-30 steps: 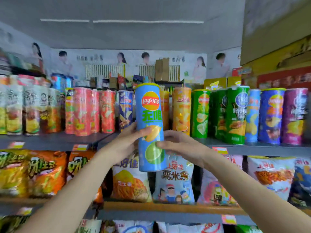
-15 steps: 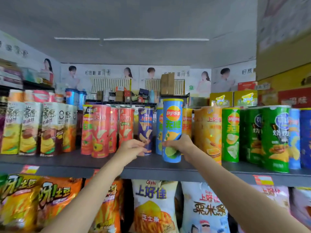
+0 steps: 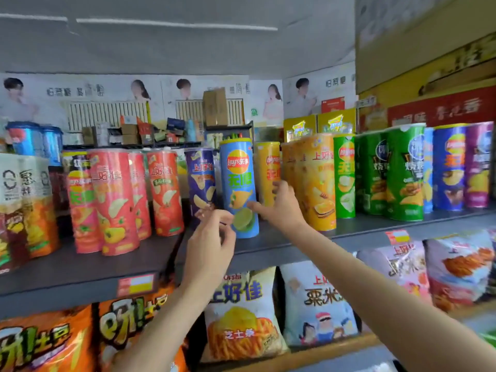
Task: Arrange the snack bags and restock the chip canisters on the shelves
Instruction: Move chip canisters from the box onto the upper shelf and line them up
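Blue canister (image 3: 239, 187) stands upright on the upper shelf (image 3: 281, 244), btwn a purple canister (image 3: 201, 181) on its left and a yellow canister (image 3: 268, 171) on its right, set nearer the edge than both. Looks placed; prob needs a push back into the row. Right hand (image 3: 281, 208): fingers loose, fingertip touching the label, no grip. Left hand (image 3: 212, 237): fingers curled, holds nothing, just near the base. Label faces front: lime, chips. Snack bags (image 3: 241, 312) below look tidy.
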A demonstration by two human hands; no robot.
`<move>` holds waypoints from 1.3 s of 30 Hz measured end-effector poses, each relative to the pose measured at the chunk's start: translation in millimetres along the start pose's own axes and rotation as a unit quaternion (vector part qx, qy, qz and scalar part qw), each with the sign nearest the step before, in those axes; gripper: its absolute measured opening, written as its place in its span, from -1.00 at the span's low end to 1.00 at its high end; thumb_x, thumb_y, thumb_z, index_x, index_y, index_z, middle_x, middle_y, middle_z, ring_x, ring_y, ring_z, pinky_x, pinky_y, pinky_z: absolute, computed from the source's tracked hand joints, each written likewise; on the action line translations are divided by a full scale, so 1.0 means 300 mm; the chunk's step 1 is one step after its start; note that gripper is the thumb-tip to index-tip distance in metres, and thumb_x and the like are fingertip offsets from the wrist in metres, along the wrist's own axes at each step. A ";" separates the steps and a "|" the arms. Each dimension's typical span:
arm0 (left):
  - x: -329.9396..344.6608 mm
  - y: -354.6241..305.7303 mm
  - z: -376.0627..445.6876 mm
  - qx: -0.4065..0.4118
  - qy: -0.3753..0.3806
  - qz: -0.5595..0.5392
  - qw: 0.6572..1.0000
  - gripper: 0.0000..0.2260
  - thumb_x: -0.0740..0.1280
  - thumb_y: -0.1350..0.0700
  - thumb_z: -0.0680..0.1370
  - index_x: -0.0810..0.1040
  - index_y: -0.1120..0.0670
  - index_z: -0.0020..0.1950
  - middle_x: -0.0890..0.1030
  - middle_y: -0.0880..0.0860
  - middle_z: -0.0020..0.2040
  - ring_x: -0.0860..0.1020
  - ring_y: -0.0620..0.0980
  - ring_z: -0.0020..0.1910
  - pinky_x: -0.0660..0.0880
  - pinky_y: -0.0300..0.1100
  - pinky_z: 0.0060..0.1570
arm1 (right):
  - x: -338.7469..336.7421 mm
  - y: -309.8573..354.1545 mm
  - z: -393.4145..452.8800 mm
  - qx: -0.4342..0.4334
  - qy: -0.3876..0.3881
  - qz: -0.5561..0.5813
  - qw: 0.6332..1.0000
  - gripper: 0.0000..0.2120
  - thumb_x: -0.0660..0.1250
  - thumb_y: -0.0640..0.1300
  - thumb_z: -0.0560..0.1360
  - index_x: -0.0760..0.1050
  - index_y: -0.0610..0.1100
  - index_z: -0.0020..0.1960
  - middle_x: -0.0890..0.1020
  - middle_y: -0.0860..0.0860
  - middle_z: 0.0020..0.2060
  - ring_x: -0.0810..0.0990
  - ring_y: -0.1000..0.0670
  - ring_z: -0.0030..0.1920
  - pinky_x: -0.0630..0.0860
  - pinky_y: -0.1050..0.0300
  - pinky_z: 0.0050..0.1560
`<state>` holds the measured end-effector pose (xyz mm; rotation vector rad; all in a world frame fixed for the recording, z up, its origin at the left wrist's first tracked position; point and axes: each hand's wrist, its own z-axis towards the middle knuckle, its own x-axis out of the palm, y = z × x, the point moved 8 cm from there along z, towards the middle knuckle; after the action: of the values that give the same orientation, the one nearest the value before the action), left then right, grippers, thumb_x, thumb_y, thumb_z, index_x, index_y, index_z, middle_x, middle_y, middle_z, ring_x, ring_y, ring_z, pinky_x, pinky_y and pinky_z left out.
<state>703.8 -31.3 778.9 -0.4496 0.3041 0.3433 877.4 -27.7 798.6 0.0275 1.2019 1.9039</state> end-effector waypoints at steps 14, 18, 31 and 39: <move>1.106 -0.449 -1.005 0.116 0.542 -0.056 0.830 -0.51 0.02 0.00 0.45 0.40 0.20 0.28 0.45 0.16 0.21 0.47 0.16 0.17 0.38 -0.06 0.12 | -0.728 -1.177 -0.727 0.143 0.014 -0.275 0.951 -0.78 0.30 -0.34 0.43 0.48 -0.35 0.06 0.46 -0.26 0.04 0.52 -0.24 -0.04 0.44 -0.03 -0.01; 1.425 -0.492 -1.288 0.051 0.614 -0.025 0.787 -0.60 0.14 0.06 0.52 0.35 0.11 0.36 0.40 0.10 0.29 0.40 0.14 0.28 0.34 -0.03 0.20 | -0.772 -1.692 -1.041 0.337 0.183 -0.276 0.882 -0.78 0.27 -0.27 0.47 0.53 -0.32 0.08 0.55 -0.22 0.03 0.52 -0.20 0.09 0.36 0.12 0.01; 1.863 -0.300 -1.915 -0.070 0.734 0.065 0.672 -0.66 0.15 0.22 0.53 0.34 0.09 0.31 0.45 0.09 0.22 0.42 0.11 0.23 0.38 -0.04 0.11 | -0.415 -2.532 -1.561 0.328 0.464 -0.296 0.768 -0.73 0.23 -0.25 0.49 0.43 -0.21 0.19 0.49 -0.20 0.16 0.43 -0.22 0.24 0.42 0.00 0.17; 1.932 -0.250 -2.025 -0.144 0.688 0.001 0.711 -0.74 0.19 0.24 0.52 0.43 0.14 0.20 0.53 0.07 0.13 0.52 0.06 0.07 0.47 0.00 0.03 | -0.213 -2.703 -1.628 0.193 0.565 -0.409 0.691 -0.66 0.13 -0.32 0.57 0.43 -0.17 0.31 0.49 -0.13 0.26 0.40 -0.17 0.32 0.33 -0.03 0.26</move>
<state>1126.5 -232.9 77.9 -0.9750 1.7468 -0.0225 1231.0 -291.0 -41.4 -1.4019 1.8979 0.6906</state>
